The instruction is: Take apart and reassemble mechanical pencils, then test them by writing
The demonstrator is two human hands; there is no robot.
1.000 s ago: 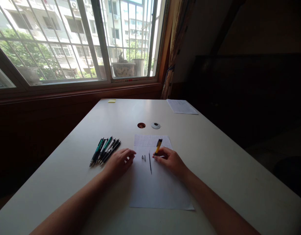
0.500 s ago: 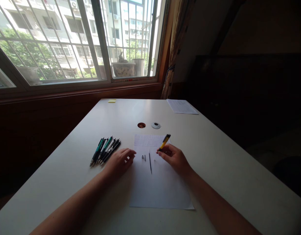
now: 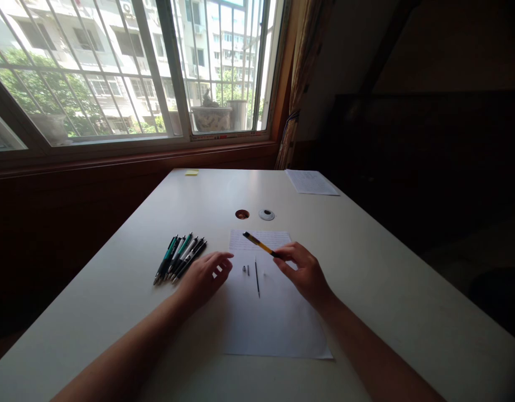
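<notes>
My right hand pinches the black grip end of a yellow and black pen barrel, which points up and to the left above the paper. Beside the paper's left edge rests my left hand, fingers loosely curved and apart, holding nothing. On the sheet of paper between the hands lie a dark pen refill, a small spring, a small metal tip and a tiny pale piece I cannot make out. Writing fills the top of the sheet.
Several click pens lie in a bunch left of my left hand. Farther back are a round table hole and its loose cover. A yellow sticky pad and a stack of papers lie near the far edge.
The pen barrel in my right hand has swung from leaning up and right to pointing up and left. My right hand has shifted slightly; my left hand has barely moved.
</notes>
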